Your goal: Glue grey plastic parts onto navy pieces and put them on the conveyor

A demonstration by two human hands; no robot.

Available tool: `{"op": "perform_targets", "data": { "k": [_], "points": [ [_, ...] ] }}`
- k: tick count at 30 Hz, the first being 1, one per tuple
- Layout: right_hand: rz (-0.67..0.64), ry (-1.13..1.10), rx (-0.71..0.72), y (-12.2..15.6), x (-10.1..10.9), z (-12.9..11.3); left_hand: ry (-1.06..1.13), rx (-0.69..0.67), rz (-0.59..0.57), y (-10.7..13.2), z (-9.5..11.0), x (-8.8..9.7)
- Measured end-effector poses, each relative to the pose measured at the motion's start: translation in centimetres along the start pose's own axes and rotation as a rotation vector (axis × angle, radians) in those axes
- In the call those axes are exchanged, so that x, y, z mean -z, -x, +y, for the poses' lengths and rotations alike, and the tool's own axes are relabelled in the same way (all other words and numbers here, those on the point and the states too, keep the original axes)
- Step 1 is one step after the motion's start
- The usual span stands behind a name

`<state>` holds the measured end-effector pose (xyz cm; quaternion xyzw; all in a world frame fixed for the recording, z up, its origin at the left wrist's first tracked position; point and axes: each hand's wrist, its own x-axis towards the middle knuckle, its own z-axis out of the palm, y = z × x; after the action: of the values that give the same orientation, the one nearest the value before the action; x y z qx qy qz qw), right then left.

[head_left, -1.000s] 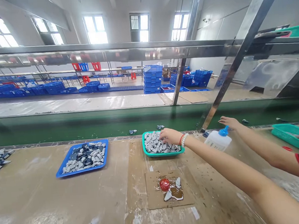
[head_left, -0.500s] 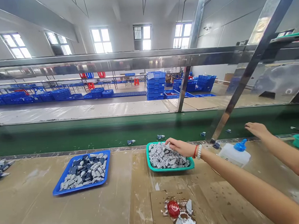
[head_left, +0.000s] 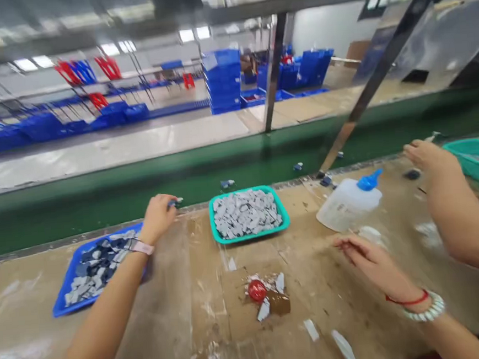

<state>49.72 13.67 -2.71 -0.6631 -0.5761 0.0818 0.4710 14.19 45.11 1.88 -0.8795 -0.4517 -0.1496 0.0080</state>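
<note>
My left hand (head_left: 159,216), with a pink wristband, reaches to the green belt's near edge beside the blue tray (head_left: 58,304). Its fingers are closed on a small dark-blue and light-grey plastic piece (head_left: 173,203). My right hand (head_left: 370,263), wearing a red cord and a beaded bracelet, is over the brown tabletop in front of the white bottle (head_left: 345,207) with a blue cap. Its fingers are pinched together; whatever is between them is blurred. Light-grey pieces (head_left: 248,212) fill the green tray (head_left: 285,223) between my hands. Mixed dark-blue and grey pieces (head_left: 99,265) lie in the blue tray.
Similar pieces (head_left: 227,184) lie on the green belt (head_left: 173,179). A red dome (head_left: 257,290) and grey scraps sit on cardboard (head_left: 240,318). At the right, a co-worker's hand (head_left: 428,156) is beside another green basket (head_left: 477,169). Metal posts (head_left: 274,71) rise beyond the belt.
My right hand has left the green tray and moved toward me and right. My left hand has come into view holding a piece. The view has tilted down.
</note>
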Motion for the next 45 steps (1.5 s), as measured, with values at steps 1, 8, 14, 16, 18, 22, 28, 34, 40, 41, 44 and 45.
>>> {"op": "perform_targets", "data": {
  "k": [1, 8, 14, 16, 18, 22, 28, 34, 40, 41, 44, 45],
  "points": [
    [-0.060, 0.027, -0.023, 1.1, 0.5, -0.2, -0.005, 0.006, -0.009, -0.3, -0.3, -0.1],
    [-0.244, 0.028, -0.165, 7.9, 1.0, -3.6, -0.077, -0.022, -0.158, -1.0, -2.8, -2.6],
    [-0.045, 0.058, -0.183, 8.4, 0.6, -3.2, -0.188, -0.002, -0.267, -2.6, -3.9, -5.4],
    [-0.139, 0.021, -0.078, 5.9, 0.2, -3.4, -0.208, 0.006, -0.293, -3.3, -4.1, -5.4],
    [-0.205, 0.003, 0.034, 2.6, -0.5, -4.0, -0.224, 0.039, -0.296, -3.9, -4.1, -5.1],
    [-0.332, 0.090, 0.268, -4.3, -3.2, -5.7, -0.260, 0.167, -0.265, -4.3, -4.4, -4.0],
    [-0.399, 0.214, 0.434, -10.4, -8.4, -6.6, -0.271, 0.262, -0.351, -3.7, -6.7, -3.0],
    [-0.491, 0.177, 0.446, -11.3, -10.3, -5.0, -0.238, 0.313, -0.403, -2.8, -9.3, -2.3],
    [-0.505, 0.118, 0.395, -11.1, -9.9, -5.0, -0.159, 0.403, -0.360, -2.6, -10.0, -1.2],
    [-0.500, 0.109, 0.379, -10.9, -9.5, -5.1, -0.142, 0.410, -0.328, -2.5, -9.7, -0.7],
    [-0.472, 0.081, 0.299, -9.3, -7.6, -5.5, -0.055, 0.394, -0.210, -1.6, -8.2, 1.1],
    [-0.456, 0.047, 0.243, -8.3, -6.9, -5.6, -0.010, 0.379, -0.175, -0.9, -7.5, 1.8]
  ]
}}
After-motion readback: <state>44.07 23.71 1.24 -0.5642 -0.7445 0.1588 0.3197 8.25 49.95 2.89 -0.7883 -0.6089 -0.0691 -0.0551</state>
